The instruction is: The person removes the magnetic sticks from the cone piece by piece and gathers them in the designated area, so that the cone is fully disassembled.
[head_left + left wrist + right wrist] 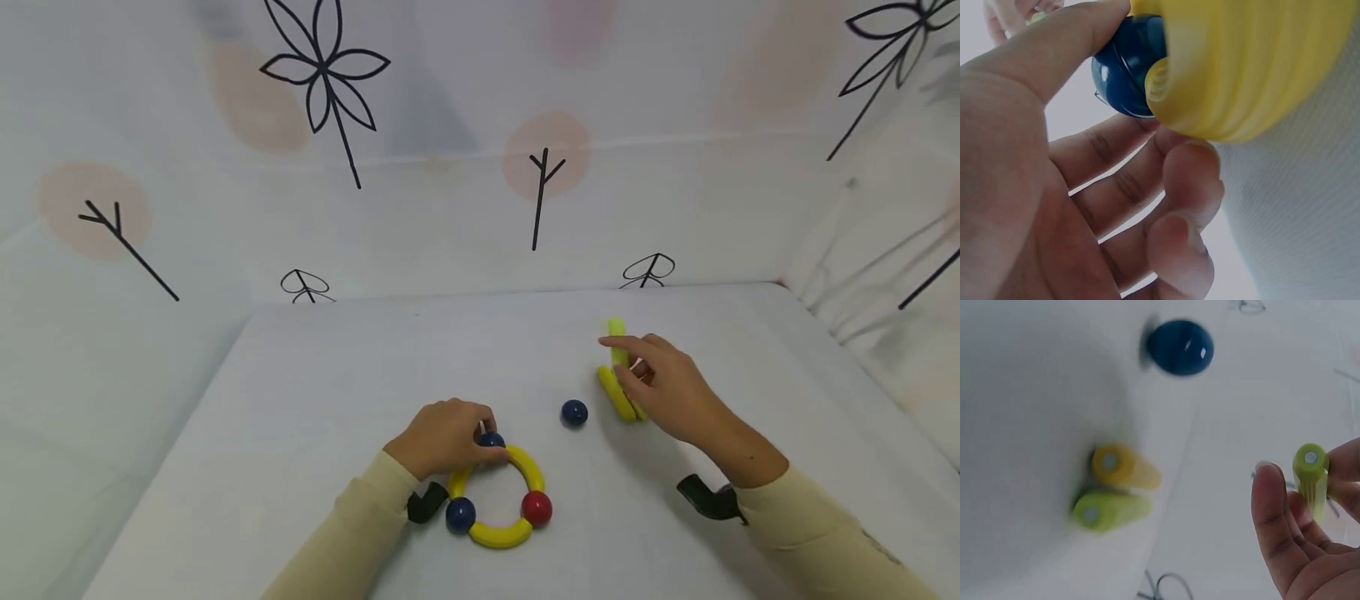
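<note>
A ring of curved yellow rods [500,536] joined by balls lies on the table, with a red ball [537,508] and a blue ball [461,516] on its near side. My left hand [450,437] holds the blue ball [1124,69] at the ring's far side, thumb on one side and fingers on the other. To the right, above the table, my right hand [667,387] holds a lime-green rod [1310,484] between its fingers; the rod's silver end disc faces the right wrist camera. Just below that hand lie a yellow rod [1122,467] and another lime-green rod [1110,511], side by side.
A loose blue ball [574,413] sits on the white tabletop [337,358] between the ring and the loose rods. White cloth [435,225] with printed flowers and twigs hangs behind the table and along its sides. Dark wrist-camera mounts show at both sleeves.
</note>
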A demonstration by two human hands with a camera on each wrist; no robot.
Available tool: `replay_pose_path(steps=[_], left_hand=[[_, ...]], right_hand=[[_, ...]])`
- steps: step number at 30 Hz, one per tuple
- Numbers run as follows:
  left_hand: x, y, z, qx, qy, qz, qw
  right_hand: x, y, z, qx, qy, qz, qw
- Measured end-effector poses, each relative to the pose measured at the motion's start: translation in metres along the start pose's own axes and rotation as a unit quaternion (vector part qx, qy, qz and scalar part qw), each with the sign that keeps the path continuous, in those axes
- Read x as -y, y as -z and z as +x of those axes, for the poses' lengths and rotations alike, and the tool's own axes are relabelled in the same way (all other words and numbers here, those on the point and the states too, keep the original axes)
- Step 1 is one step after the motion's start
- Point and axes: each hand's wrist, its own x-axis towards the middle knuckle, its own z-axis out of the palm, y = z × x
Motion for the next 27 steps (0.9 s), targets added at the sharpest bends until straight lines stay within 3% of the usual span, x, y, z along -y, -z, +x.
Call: replay_pose_path(steps=[8,12,21,27], left_hand=[[0.001,0.000,0.000,0.002,-0.004,-0.008,1.0000],[0.001,0.000,0.000,0.003,0.002,-0.014,0.9999],[0.003,-0.003,0.000,0.005,0.008,-0.015,0.9998],[0.003,-0.003,0.000,0.004,0.001,-0.017,0.9998]], right_hand=[[-0.039,0.004,-0.002,0.030,-0.057,0.006,0.998],[-0.051,0.001,-0.001,0.059,-0.060,-0.003,0.996],[-0.067,-0.007,0.001,0.131,-0.094,-0.028,0.987],[-0.068,-0.009,0.001,0.138,-0.108,-0.032,0.984]])
